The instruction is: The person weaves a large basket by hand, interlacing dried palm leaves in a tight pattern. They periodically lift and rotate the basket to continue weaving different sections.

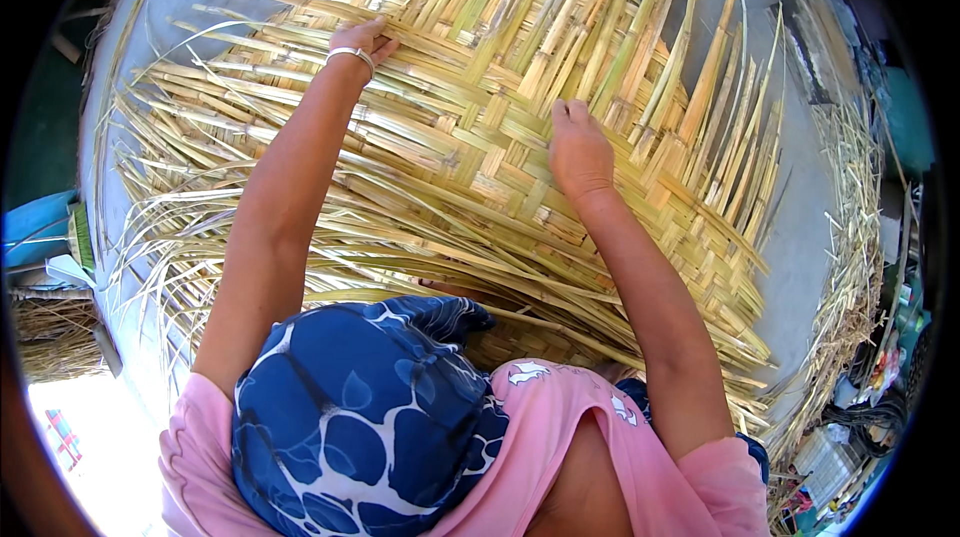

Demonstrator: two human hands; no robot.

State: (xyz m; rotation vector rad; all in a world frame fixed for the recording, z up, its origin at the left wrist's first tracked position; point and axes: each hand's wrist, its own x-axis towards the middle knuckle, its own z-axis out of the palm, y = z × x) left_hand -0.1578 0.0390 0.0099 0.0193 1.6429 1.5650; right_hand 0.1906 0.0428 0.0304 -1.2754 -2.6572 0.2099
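A large mat [480, 122] of flat, split cane-like strips in yellow and pale green lies spread before me. Its middle is woven, while loose strip ends fan out on the left and at the upper right. My left hand [362, 41], with a pale band round the wrist, is at the upper left of the weave. Its fingers are closed round a long strip [300, 2] that runs out to the left. Over the woven middle, my right hand [582, 152] is closed, thumb and forefinger together at the base of upright strips [620, 47]. What lies inside that grip is hidden.
The mat rests on a grey floor [810, 222]. Dry straw-like scraps [850, 227] pile along the right side, with mixed clutter and a dark coil [880, 417] beyond. A blue object [38, 232] is at the left edge. Folded blue patterned cloth [370, 407] covers the lower middle.
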